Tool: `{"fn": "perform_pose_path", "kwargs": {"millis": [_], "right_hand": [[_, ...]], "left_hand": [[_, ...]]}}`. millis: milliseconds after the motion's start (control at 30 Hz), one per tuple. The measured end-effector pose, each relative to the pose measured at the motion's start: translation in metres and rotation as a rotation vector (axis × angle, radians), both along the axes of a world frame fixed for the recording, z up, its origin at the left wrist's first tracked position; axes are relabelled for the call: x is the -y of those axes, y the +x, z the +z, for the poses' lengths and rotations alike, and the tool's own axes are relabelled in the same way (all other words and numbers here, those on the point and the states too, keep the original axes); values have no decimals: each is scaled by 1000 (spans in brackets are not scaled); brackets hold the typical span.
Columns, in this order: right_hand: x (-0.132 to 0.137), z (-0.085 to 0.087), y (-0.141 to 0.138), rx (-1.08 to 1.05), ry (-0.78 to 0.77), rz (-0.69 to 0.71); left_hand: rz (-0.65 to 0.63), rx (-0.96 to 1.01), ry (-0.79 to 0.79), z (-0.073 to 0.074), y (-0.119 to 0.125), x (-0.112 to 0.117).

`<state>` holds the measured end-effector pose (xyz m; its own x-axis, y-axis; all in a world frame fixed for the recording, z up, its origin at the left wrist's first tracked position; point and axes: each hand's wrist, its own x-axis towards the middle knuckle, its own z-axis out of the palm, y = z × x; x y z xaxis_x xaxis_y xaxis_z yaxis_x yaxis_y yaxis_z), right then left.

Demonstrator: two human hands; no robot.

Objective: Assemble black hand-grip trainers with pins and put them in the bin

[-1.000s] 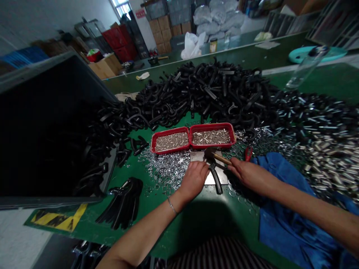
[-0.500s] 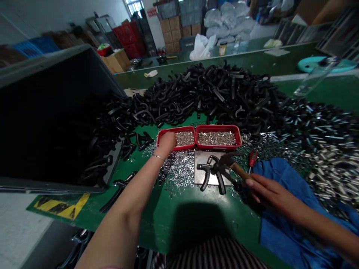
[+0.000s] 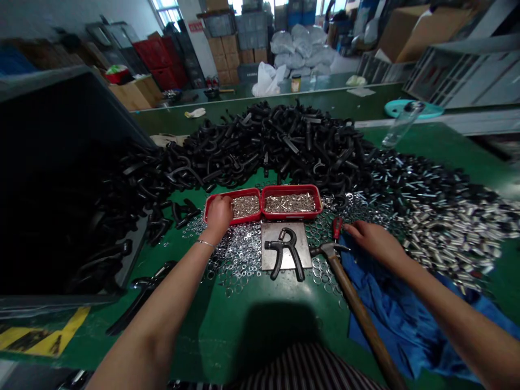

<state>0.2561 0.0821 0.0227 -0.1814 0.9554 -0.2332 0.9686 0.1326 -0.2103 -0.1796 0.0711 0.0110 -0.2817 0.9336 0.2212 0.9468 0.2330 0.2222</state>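
My left hand (image 3: pixel 218 212) reaches into the left compartment of a red tray (image 3: pixel 290 215) full of small metal pins; its fingers are curled down into the pins. My right hand (image 3: pixel 371 239) rests flat on the table beside a red-handled tool (image 3: pixel 337 227), fingers stretched, holding nothing. A wooden-handled hammer (image 3: pixel 353 303) lies on the table just left of that hand. A black hand-grip assembly (image 3: pixel 284 255) lies on a grey metal plate (image 3: pixel 270 258) in front of the tray. Loose metal washers (image 3: pixel 239 254) surround the plate.
A large heap of black curved handles (image 3: pixel 284 143) fills the table behind the tray. Metal sleeves (image 3: pixel 450 222) are piled on the right. A dark bin (image 3: pixel 60 179) stands at left, blue cloth (image 3: pixel 398 319) at right, a clear bottle (image 3: pixel 400 125) farther back.
My right hand has let go of the hammer, which now lies on the table, and moved toward the red-handled tool. My left hand left the grip assembly and went into the red tray.
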Motion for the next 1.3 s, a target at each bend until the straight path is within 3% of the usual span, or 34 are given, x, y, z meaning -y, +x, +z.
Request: {"fn": "perform_pose_path", "kwargs": {"millis": [100,167,300,433,600,700,833,967,1100,1167,1233,1300], "right_hand": [[-31,-10,-15,82,-78,-47],[-42,-18,-18,14,-146,-21],[-48,-26,-16,-112,-209,58],[-38,-21,-29,58,-99,45],[-23,-12,-43,163,15,30],[-24,-15,-37,38,94,-1],[-29,-29,-33,-187,-16,5],[-30,-36,-38,-108,-3,52],[-40,-27,-26,-216,41,77],[-46,-19,-15,-283,-7,82],[-48,-11,-6,-322,-56,53],[-43,-2,-6,-392,14,-14]], "left_hand": [[-14,135,197,8,18,20],[-120,263,265,8,41,43],[-376,490,165,-5,90,86],[-414,516,141,-18,116,96],[-443,434,90,-18,126,98],[-476,376,53,-21,133,110],[-464,370,36,-32,139,119],[-444,374,14,-36,141,114],[-454,337,-6,-36,141,112],[-460,325,-11,-36,140,113],[-461,316,-17,-36,139,113],[-466,314,-29,-35,138,112]]}}
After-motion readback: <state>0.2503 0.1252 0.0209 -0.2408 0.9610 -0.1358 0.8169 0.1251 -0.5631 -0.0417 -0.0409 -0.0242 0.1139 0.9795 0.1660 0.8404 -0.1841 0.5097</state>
